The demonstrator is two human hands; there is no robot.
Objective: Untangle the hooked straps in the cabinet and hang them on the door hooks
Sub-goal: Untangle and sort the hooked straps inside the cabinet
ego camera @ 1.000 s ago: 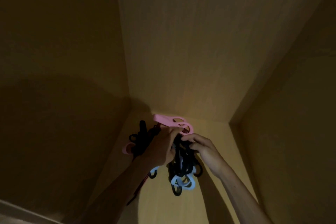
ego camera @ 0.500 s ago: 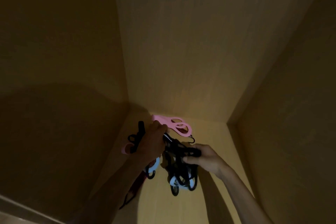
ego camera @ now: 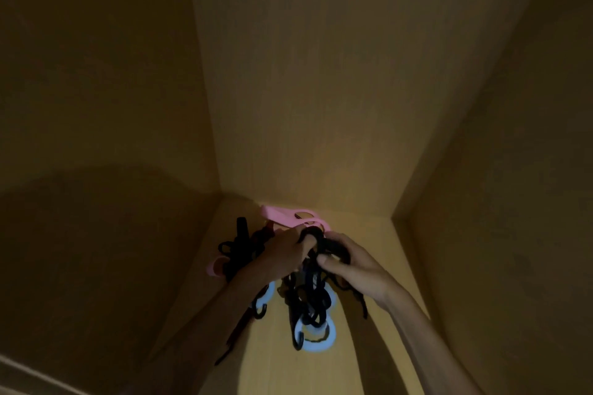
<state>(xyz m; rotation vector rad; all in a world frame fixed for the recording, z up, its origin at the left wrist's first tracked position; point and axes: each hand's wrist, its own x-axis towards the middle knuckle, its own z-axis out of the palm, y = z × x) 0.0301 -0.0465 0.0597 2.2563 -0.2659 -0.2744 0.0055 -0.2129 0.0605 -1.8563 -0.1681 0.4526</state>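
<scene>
Deep in the cabinet, low over the cabinet floor (ego camera: 276, 369). Left hand (ego camera: 282, 255) and right hand (ego camera: 359, 266) close together, almost knuckle to knuckle, both closed on the top of the strap tangle (ego camera: 309, 295).

Grip: left fingers curled round a black loop at the crown of the knot. Right thumb pressed on top of the bundle, fingers wrapped over its far side. Neither hand spread.

Likely reason for the hold: knot lifted by its top so the loose ends hang free beneath the grip and show which strand crosses which. Hands kept near one another, probably to work one loop out against the other. A judgement, not a thing seen.

Rest of the tangle draped below and to the left of the grip, lower parts seemingly resting on the floor; light too poor to be sure.

Count:
- hands: two
- pink pieces: two, one (ego camera: 282, 215) just behind the grip, one (ego camera: 212, 268) out to its left
- pale blue pieces: two in view, one (ego camera: 317, 341) well below the grip, one (ego camera: 269, 293) under the left wrist
- black hooks: two plainly made out, one (ego camera: 298, 343) beside the lower blue piece, one (ego camera: 260, 313) below the left wrist
- separate straps: cannot tell, too dark and too knotted

Door hooks nowhere in view. Nothing yet freed.
</scene>
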